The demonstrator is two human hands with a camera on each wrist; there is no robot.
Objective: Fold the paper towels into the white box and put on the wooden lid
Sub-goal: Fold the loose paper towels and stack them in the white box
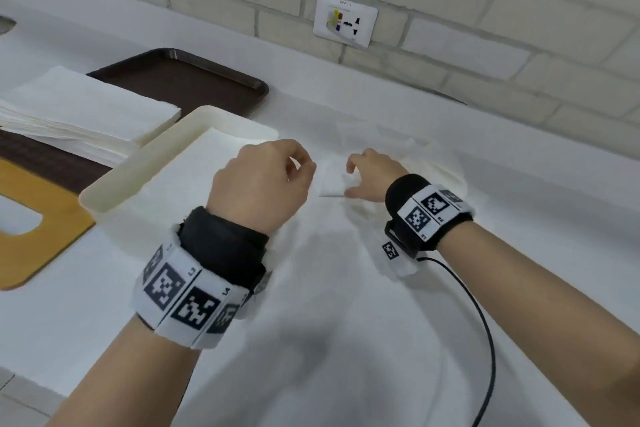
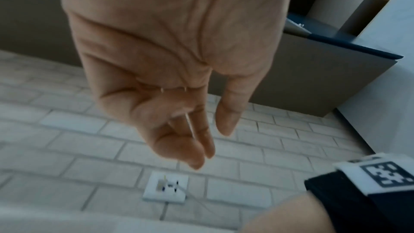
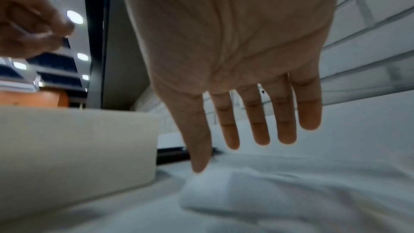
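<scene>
The white box (image 1: pixel 114 191) stands left of centre on the counter, with flat white paper towels (image 1: pixel 207 163) inside it. My left hand (image 1: pixel 301 166) hovers over the box's right end, its fingers loosely curled and holding nothing in the left wrist view (image 2: pixel 212 146). A rumpled paper towel (image 1: pixel 332 184) lies on the counter just right of the box. My right hand (image 1: pixel 349 177) is above it with straight, spread fingers (image 3: pixel 257 130), the thumb tip touching the towel (image 3: pixel 224 192) beside the box wall (image 3: pixel 78 148). The wooden lid (image 1: pixel 34 246) with its slot lies flat at far left.
A tall stack of paper towels (image 1: pixel 86 107) sits on a brown tray (image 1: pixel 194 80) behind the box. A wall socket (image 1: pixel 346 19) is set in the brick wall beyond. A black cable (image 1: pixel 485 322) runs from my right wrist band. The counter's front edge (image 1: pixel 20 381) shows at lower left.
</scene>
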